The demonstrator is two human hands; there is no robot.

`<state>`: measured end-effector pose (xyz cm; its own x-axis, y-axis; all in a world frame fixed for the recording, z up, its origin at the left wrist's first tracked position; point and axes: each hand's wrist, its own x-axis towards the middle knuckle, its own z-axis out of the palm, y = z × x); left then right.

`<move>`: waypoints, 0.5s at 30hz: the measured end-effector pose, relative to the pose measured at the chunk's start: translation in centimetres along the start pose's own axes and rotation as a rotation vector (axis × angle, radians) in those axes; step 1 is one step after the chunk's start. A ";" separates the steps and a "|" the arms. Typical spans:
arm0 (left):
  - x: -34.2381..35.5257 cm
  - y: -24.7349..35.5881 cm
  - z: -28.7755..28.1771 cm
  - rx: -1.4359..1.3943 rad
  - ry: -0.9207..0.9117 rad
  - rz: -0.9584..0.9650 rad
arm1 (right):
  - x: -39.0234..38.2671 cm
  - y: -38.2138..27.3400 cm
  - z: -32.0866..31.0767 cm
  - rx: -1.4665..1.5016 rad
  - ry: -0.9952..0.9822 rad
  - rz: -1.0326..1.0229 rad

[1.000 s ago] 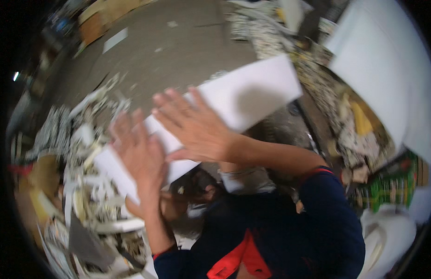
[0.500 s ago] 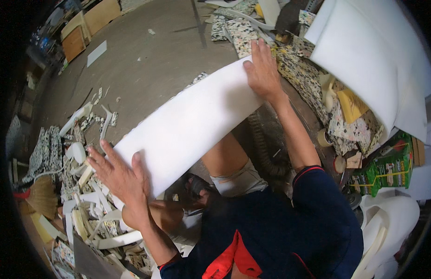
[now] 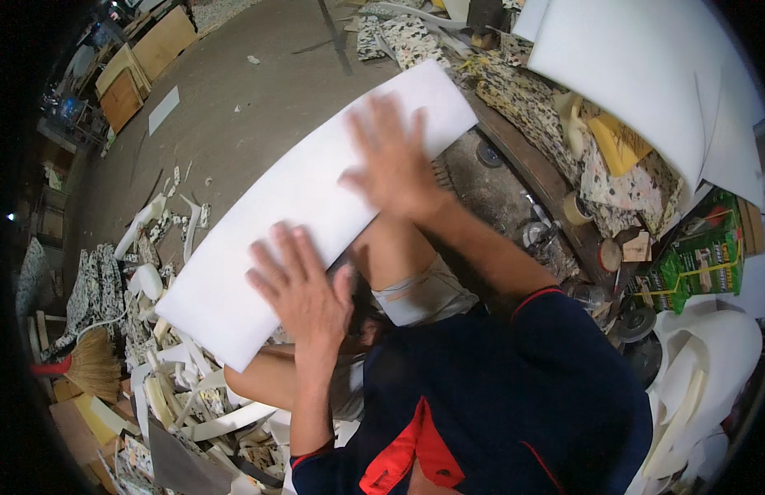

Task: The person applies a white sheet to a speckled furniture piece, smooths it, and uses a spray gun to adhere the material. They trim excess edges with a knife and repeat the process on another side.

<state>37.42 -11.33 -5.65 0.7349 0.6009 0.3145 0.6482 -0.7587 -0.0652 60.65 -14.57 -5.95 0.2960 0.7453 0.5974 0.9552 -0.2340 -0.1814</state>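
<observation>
A long white foam slab lies at a slant in front of me, running from near left to far right above my legs. My left hand rests on its nearer half with the fingers spread. Farther along, my right hand is on or just over the slab's upper half, fingers apart and slightly smeared by motion. Neither hand is wrapped round the foam. What bears the slab underneath is mostly hidden by it.
Foam offcuts heap up at left, beside a straw broom. Large white foam sheets lean at right over speckled foam scraps. Green packages and a tape roll sit at right. Wooden boards stand far left.
Both hands have left the slab's ends and come inward onto its top face, the right one moving left and nearer, the left one moving right.
</observation>
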 end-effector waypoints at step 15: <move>-6.2 -12.9 -4.2 -0.029 0.262 -0.645 | 1.3 8.1 -1.0 -0.154 -0.142 0.203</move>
<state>23.66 -6.29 -2.77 0.1301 0.8561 0.5002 0.9308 -0.2792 0.2358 68.77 -16.16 -5.84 0.4889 0.7512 0.4434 0.8677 -0.4709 -0.1589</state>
